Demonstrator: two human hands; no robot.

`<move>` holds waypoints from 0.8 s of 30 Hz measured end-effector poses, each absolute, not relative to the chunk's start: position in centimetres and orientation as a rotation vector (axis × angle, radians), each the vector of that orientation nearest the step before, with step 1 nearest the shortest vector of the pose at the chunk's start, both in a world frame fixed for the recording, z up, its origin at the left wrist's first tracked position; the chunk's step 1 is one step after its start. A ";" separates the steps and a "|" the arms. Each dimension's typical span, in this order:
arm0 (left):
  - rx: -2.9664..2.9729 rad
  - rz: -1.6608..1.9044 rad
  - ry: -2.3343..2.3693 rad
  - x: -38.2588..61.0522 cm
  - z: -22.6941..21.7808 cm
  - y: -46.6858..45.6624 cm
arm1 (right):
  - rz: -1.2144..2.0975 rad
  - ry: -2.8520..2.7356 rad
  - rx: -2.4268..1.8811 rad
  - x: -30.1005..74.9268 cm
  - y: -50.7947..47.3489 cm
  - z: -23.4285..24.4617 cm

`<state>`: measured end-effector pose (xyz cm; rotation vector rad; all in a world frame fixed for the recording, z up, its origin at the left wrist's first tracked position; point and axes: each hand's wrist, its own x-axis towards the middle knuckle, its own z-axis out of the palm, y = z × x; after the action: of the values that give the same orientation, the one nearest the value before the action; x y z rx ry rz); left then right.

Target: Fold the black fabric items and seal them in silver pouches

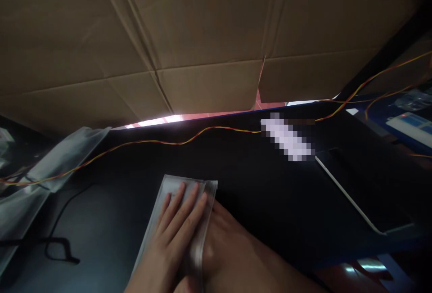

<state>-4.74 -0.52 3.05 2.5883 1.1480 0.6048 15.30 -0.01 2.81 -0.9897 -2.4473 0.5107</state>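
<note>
A flat silvery plastic pouch (175,187) lies tilted over the dark table (270,194) near the bottom centre. My left hand (175,230) rests flat on top of it, fingers stretched out and slightly apart, pointing up and to the right. My right hand (229,243) sits at the pouch's right edge, partly beneath it, and the edge drapes over this hand. Its fingers are hidden under the pouch.
Large cardboard boxes (202,36) hang over the far side. A thin orange-yellow wire (168,142) runs across the table. More silvery bags (50,167) lie at the left, with a black cable (57,243) below. A dark flat panel with a pale edge (354,194) lies at the right.
</note>
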 end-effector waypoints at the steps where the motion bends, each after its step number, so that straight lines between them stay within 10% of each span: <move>1: 2.619 0.585 1.142 -5.5 2.8 -0.3 | 0.569 -2.457 -0.887 16.5 0.1 3.6; 24: 2.843 0.387 1.185 -6.0 2.0 0.5 | 0.363 -2.369 -1.013 15.4 -0.3 1.0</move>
<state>-5.99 0.51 2.00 2.8427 1.1850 0.3874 15.39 -0.34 0.99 -1.0126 -2.3693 0.3630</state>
